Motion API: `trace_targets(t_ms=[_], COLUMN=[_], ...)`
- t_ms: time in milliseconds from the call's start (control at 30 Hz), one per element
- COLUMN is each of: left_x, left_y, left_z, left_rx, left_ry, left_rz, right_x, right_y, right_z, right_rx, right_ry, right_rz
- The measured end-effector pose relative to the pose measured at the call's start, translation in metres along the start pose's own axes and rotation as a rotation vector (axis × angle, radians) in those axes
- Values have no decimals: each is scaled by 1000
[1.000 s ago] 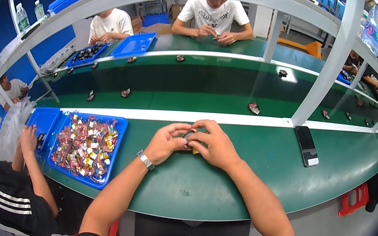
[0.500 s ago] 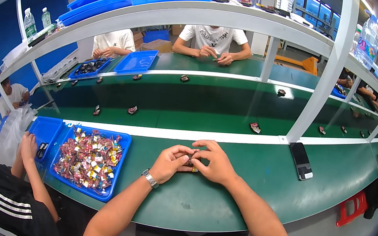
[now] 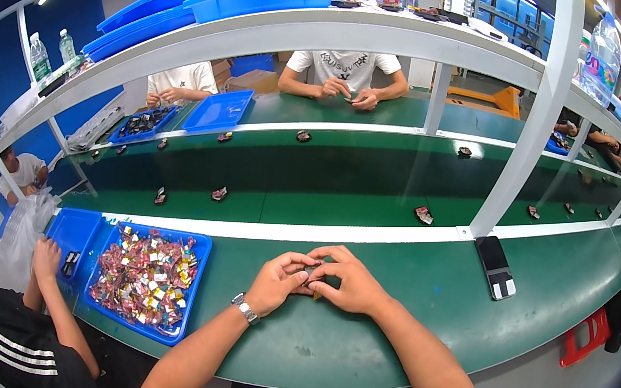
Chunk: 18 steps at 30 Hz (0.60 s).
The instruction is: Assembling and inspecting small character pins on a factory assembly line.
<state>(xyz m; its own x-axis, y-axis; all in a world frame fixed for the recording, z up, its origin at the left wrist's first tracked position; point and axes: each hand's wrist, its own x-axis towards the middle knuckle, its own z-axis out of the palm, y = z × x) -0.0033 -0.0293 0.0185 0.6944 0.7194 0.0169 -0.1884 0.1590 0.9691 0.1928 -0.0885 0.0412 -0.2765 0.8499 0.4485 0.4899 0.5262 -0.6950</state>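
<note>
My left hand (image 3: 271, 283) and my right hand (image 3: 353, 282) meet above the green table (image 3: 376, 348). Between their fingertips is a small dark piece (image 3: 310, 271) with reddish bits, mostly covered by the fingers, so its exact kind cannot be made out. Both hands are closed around it, thumbs toward each other. To the left of my left hand stands a blue tray (image 3: 199, 278) heaped with small electronic-looking parts (image 3: 145, 278) in red, white and yellow.
A phone-like black device (image 3: 494, 266) lies at the right, beside a white post (image 3: 520, 161). Beyond the white rail, small dark-and-red pieces sit on a green belt (image 3: 312, 186). A co-worker (image 3: 1, 332) sits at left near another blue tray (image 3: 85, 222). Others work opposite.
My right index finger, raised before, has come down onto the small piece. Both hands stay together in about the same place. The whole view has shifted slightly.
</note>
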Motion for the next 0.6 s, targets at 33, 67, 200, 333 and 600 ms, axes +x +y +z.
trace_targets(t_ms=[33, 67, 200, 333, 600], left_x=[0, 0, 2, 3, 2], left_y=[0, -1, -4, -4, -6], left_z=[0, 0, -3, -5, -6], left_rx=[18, 11, -20, -35, -64], left_ry=[19, 14, 14, 19, 10], left_rz=[13, 9, 37, 11, 16], right_x=[0, -1, -3, -3, -4], right_y=[1, 1, 3, 1, 2], right_z=[1, 2, 11, 16, 23], right_rx=[-1, -5, -79, -126, -62], right_ry=[3, 26, 135, 203, 232], right_rz=[-1, 9, 22, 41, 69])
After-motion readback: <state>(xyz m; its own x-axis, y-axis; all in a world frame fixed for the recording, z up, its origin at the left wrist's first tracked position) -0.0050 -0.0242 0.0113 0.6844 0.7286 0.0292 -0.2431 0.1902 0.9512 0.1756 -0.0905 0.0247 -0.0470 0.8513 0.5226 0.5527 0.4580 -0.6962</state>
